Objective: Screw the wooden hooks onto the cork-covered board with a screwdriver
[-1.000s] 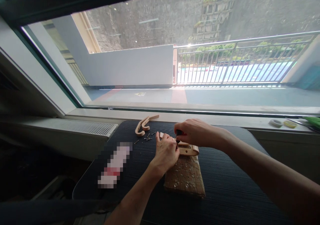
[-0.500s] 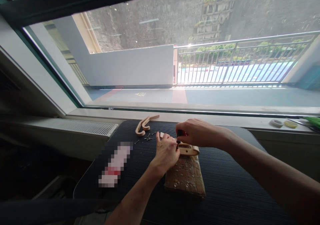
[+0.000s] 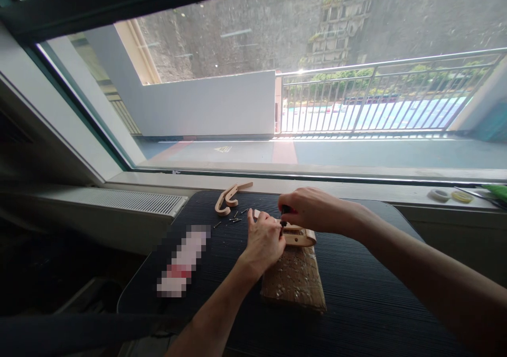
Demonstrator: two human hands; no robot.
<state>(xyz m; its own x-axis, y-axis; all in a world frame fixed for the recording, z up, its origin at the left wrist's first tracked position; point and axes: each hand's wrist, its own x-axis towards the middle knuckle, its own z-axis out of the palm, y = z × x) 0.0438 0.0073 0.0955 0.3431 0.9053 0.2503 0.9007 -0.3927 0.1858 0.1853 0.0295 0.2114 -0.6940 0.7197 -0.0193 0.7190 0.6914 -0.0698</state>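
My right hand (image 3: 312, 210) is closed around a dark-handled screwdriver (image 3: 284, 209) whose tip points down onto a pale wooden piece (image 3: 301, 236). That wooden piece lies across the far end of a brown cork-like board (image 3: 293, 278) on the black table (image 3: 356, 304). My left hand (image 3: 263, 240) is curled over the left end of the wooden piece and presses it down. What its fingertips pinch is hidden.
Two curved wooden hooks (image 3: 227, 197) and several small dark screws (image 3: 234, 218) lie on the table behind my left hand. A blurred white and red object (image 3: 182, 262) rests at the left. Tape rolls (image 3: 449, 195) sit on the window sill at right. A radiator grille (image 3: 130, 202) runs along the left.
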